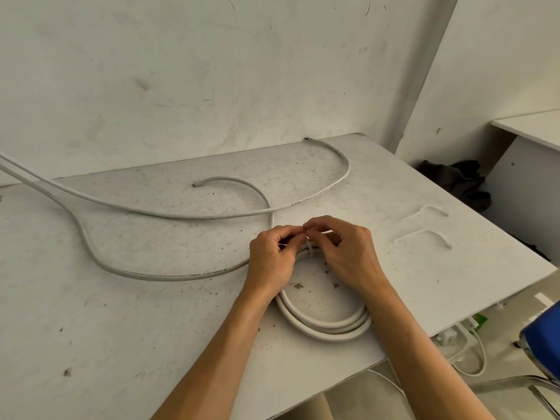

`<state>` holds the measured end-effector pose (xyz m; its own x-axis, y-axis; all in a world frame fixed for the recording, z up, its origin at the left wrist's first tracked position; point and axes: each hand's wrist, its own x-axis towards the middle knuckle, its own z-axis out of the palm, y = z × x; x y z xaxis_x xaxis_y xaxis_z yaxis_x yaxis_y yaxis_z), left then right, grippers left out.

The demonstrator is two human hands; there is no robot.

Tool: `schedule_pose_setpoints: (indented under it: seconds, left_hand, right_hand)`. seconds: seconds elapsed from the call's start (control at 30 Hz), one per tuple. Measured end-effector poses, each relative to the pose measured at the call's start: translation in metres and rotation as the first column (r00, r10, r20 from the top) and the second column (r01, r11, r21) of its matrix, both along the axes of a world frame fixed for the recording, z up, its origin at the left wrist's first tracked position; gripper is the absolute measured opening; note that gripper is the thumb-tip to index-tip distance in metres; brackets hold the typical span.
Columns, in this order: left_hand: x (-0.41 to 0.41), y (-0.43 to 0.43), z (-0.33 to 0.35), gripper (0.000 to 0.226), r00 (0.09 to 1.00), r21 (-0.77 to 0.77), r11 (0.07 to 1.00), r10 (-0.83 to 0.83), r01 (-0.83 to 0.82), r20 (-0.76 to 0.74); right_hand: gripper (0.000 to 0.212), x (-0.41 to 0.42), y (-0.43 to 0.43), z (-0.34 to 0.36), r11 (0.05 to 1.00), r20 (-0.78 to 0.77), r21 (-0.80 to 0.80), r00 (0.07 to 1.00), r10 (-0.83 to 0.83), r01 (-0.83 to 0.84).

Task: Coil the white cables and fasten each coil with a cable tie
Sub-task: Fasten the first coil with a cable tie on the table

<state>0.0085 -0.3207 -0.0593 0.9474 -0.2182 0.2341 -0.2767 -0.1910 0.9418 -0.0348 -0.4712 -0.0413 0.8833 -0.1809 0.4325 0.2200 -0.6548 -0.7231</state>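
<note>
White coil (325, 324) of cable lies on the desk (121, 328), both hands pinching a cable tie (309, 249) at its far side.

On the coil's far edge the left hand (272, 256) and the right hand (345, 253) meet fingertip to fingertip, each gripping part of the thin tie that wraps the bundled turns there. Two loose white cables (169, 212) trail across the desk to the left and behind the hands, one crossing over the other, their cut ends lying near the wall. Two spare cable ties (424, 234) rest well to the right of the hands, apart from each other. A blue chair (542, 344) stands off the desk's right edge.
</note>
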Motion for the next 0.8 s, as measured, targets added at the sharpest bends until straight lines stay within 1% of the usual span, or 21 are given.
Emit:
schedule_pose_setpoints:
  seconds: [0.1, 0.23, 0.3, 0.4, 0.47, 0.5, 0.53, 0.57, 0.6, 0.63, 0.67, 0.7, 0.73, 0.8]
  left_hand:
    - [0.001, 0.000, 0.000, 0.016, 1.000, -0.003, 1.000, -0.009, 0.009, -0.008]
    - [-0.001, -0.003, 0.000, 0.015, 0.999, 0.038, 0.999, 0.020, -0.021, 0.039]
    - [-0.002, -0.003, -0.001, 0.014, 0.995, 0.062, 0.997, 0.043, -0.048, 0.088]
    - [-0.002, -0.005, -0.001, 0.013, 0.987, 0.120, 0.989, 0.063, -0.081, 0.146]
    - [-0.002, -0.006, -0.002, 0.012, 0.982, 0.166, 0.983, 0.054, -0.084, 0.179]
    - [-0.003, -0.006, -0.002, 0.011, 0.980, 0.191, 0.978, 0.052, -0.089, 0.191]
    - [-0.002, -0.006, -0.002, 0.011, 0.979, 0.215, 0.972, 0.057, -0.099, 0.195]
    - [-0.001, -0.006, -0.001, 0.014, 0.978, 0.246, 0.963, 0.066, -0.114, 0.197]
    - [0.001, -0.006, 0.000, 0.017, 0.976, 0.279, 0.951, 0.077, -0.133, 0.203]
    - [0.002, -0.005, 0.001, 0.020, 0.974, 0.308, 0.940, 0.082, -0.145, 0.209]
    - [0.003, -0.005, 0.002, 0.021, 0.976, 0.325, 0.935, 0.072, -0.138, 0.206]
    - [0.003, -0.005, 0.003, 0.021, 0.980, 0.331, 0.936, 0.057, -0.119, 0.190]
    - [0.002, -0.004, 0.003, 0.021, 0.985, 0.327, 0.940, 0.048, -0.101, 0.166]
    - [0.002, -0.002, 0.001, 0.019, 0.989, 0.298, 0.950, 0.050, -0.090, 0.140]
  right_hand:
    - [0.012, 0.001, -0.001, 0.000, 1.000, 0.043, -0.021, 0.999, -0.021, 0.022]
    - [0.008, -0.003, 0.003, -0.003, 0.981, 0.150, -0.171, 0.987, -0.065, 0.091]
    - [0.007, -0.003, 0.003, -0.003, 0.971, 0.211, -0.210, 0.975, -0.068, 0.113]
    - [0.007, -0.003, 0.003, -0.003, 0.962, 0.327, -0.201, 0.939, -0.110, 0.183]
    - [0.008, -0.007, 0.007, 0.000, 0.968, 0.342, -0.148, 0.929, -0.142, 0.202]
    - [0.010, -0.010, 0.009, 0.003, 0.971, 0.364, -0.102, 0.916, -0.167, 0.217]
    - [0.015, -0.014, 0.007, 0.009, 0.968, 0.419, 0.005, 0.878, -0.229, 0.250]
    - [0.021, -0.017, 0.002, 0.019, 0.941, 0.491, 0.193, 0.803, -0.338, 0.278]
    - [0.025, -0.020, -0.008, 0.032, 0.885, 0.548, 0.389, 0.707, -0.447, 0.258]
    - [0.025, -0.022, -0.020, 0.045, 0.837, 0.583, 0.505, 0.632, -0.511, 0.211]
    - [0.024, -0.024, -0.031, 0.054, 0.825, 0.596, 0.539, 0.614, -0.518, 0.173]
    - [0.023, -0.025, -0.037, 0.060, 0.842, 0.583, 0.516, 0.657, -0.478, 0.155]
    - [0.022, -0.025, -0.038, 0.061, 0.871, 0.533, 0.468, 0.738, -0.415, 0.151]
    - [0.019, -0.020, -0.031, 0.051, 0.932, 0.336, 0.324, 0.902, -0.272, 0.160]
